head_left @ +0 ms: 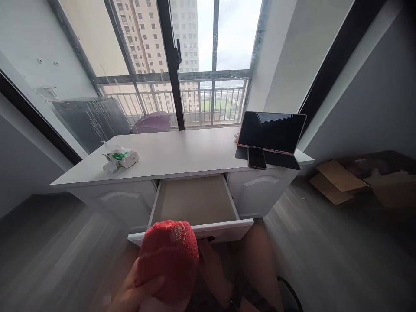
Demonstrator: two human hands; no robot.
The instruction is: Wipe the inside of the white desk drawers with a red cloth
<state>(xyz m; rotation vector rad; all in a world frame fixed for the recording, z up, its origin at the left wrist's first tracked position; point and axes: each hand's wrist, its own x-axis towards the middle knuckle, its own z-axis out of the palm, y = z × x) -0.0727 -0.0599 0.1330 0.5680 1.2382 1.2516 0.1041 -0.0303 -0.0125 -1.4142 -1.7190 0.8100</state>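
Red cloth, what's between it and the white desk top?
The open drawer, bare inside, lies between the red cloth in the left hand and the desk top, as the head view shows.

One red cloth, one open drawer, one tablet, one phone, one tissue pack, one left hand and one right hand.

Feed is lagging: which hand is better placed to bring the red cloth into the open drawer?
Left, probably: the left hand holds the red cloth before the drawer; the right hand sits low by its front.
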